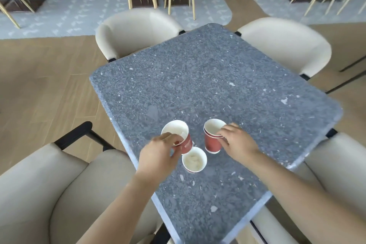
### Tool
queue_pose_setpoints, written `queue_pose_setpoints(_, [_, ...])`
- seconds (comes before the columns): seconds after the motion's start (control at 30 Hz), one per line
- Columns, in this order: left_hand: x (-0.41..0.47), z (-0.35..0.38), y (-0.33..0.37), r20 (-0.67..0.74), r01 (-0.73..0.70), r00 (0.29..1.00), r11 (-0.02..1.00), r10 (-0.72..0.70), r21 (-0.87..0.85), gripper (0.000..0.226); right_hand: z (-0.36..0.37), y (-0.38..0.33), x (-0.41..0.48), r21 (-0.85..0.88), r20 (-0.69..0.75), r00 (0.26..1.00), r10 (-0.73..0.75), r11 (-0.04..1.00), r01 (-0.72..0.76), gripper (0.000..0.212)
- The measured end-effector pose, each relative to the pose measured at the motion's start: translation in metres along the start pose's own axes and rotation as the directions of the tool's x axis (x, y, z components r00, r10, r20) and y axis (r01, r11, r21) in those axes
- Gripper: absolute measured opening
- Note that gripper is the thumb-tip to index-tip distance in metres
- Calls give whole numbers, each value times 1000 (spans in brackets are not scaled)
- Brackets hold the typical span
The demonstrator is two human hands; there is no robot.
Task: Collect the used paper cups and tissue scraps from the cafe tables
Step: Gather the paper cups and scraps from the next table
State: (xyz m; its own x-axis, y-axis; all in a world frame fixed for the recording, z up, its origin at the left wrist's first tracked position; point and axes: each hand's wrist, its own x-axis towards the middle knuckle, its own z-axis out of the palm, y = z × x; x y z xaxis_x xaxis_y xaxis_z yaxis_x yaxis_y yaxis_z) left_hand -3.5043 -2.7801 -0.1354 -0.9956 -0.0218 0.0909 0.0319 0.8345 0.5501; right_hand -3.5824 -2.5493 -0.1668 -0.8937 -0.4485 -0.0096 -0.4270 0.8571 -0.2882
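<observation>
Cafe floor, cream chairs (136,31) around grey stone table (208,77). Near its front edge: left hand (158,152) pinches rim of tilted red cup (179,136); right hand (237,142) grips nested cup stack (213,138). Third cup (194,159), tissue inside, stands between, touching tilted one. Risk: tilted cup knocks it over, tissue spills.
</observation>
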Motion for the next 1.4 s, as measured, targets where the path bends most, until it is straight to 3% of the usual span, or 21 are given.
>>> queue_pose_setpoints(0.27, [-7, 22, 29, 71, -51, 997, 994, 44, 97, 19, 8, 17, -24, 28, -47, 998, -40, 999, 42, 12])
queue_pose_setpoints(0.63, [-20, 6, 18, -121, 53, 992, 992, -39, 114, 20, 17, 15, -27, 76, 65, 994, -93, 993, 88, 19])
queue_pose_setpoints(0.8, [-31, 5, 4, -108, 131, 987, 983, -117, 132, 19, 15, -12, -24, 82, -22, 965, -260, 962, 261, 19])
queue_pose_setpoints(1.0, [-48, 10, -3, -84, 191, 980, 974, -181, 125, 19, 35, -29, -23, 150, 77, 937, -341, 933, 327, 19])
queue_pose_setpoints(1.4, [-65, 50, -28, 92, 293, 942, 925, -323, 242, 19, 39, -8, -53, 125, -6, 979, -205, 971, 204, 36])
